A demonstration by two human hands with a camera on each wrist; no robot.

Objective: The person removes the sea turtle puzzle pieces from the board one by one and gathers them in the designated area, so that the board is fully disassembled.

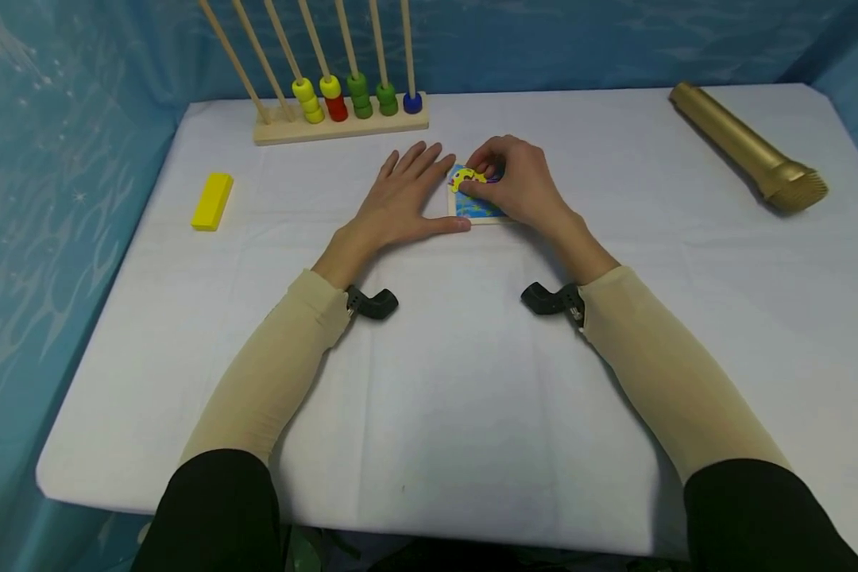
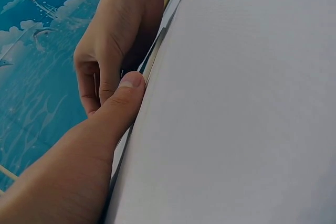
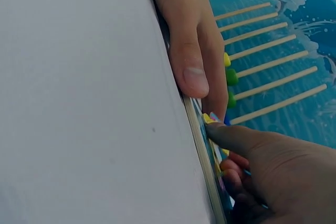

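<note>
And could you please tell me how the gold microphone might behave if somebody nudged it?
The gold microphone would probably roll, since its barrel looks round, perhaps along a curve, as its head is wider. Its smooth-looking barrel may also feel slippery.

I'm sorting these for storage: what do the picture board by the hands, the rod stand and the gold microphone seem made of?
Picture board: probably wood, given its pale, bare-looking edge; its blue face looks printed.
Rod stand: likely wood too, pale tan and mostly matte.
Gold microphone: soft metallic sheen, but whether metal or gold-coated plastic is unclear.
</note>
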